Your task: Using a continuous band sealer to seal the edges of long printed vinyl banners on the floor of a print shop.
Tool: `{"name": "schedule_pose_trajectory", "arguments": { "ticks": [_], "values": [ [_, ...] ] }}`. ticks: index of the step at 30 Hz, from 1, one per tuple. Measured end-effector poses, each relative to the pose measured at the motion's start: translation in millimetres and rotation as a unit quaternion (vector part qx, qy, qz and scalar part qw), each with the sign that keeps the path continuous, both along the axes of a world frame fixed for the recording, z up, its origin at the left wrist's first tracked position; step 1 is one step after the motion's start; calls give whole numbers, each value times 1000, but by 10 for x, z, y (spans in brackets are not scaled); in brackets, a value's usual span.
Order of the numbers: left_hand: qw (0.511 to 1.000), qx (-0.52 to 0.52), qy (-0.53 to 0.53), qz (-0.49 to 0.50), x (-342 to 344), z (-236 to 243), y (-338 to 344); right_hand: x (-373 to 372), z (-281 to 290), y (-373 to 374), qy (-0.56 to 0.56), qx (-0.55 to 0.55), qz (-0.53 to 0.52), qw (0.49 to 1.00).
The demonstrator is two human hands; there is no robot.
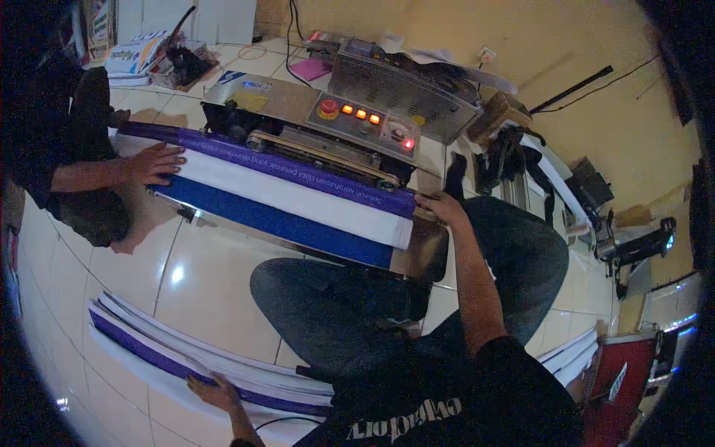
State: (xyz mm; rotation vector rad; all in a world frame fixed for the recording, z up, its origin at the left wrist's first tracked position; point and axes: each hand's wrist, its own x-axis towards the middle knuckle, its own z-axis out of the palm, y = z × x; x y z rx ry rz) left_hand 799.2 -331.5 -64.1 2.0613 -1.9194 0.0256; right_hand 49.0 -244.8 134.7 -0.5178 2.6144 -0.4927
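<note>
A long sheet (298, 189), white with a printed purple edge, lies along a sealing machine (268, 108). Its purple edge runs beside the machine's narrow belt, and its white part rests over a blue conveyor belt (283, 223). My right hand (441, 207) pinches the sheet's right end near the purple corner. Lower left, my left hand (216, 392) lies with fingers apart on a stack of similar white and purple sheets (149, 348) on the floor. Another person's hand (156, 164) touches the sheet's left part.
Lit orange buttons and a red knob (328, 109) sit on the machine's panel. Behind stands a metal housing (402, 89) near the wall. My bent legs (335, 305) are close to the conveyor. The other person crouches at left. More white sheets (570, 354) lie at lower right.
</note>
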Motion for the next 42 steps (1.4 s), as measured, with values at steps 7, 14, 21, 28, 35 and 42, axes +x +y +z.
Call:
{"name": "schedule_pose_trajectory", "arguments": {
  "ticks": [7, 14, 21, 28, 35, 42],
  "values": [
    [1000, -18, -12, -7, 104, -105, 2, 303, -7, -75, 73, -1, -61, 996],
    [999, -9, -36, -1, 348, -153, -18, 334, -156, -85, 185, -98, -15, 978],
    [999, 36, 2, 35, -140, 137, -61, -61, 1053, -515, 186, -381, 14, 906],
    [956, -79, 281, 13, 570, -540, 135, -75, 1318, -1516, 121, -284, 209, 928],
    [999, 48, -25, 0, 287, -226, -11, -184, 923, -1901, 25, -245, 226, 942],
    [999, 1, -53, 11, -8, -21, -9, -90, 784, -1909, 58, -265, 265, 925]
  ]
}}
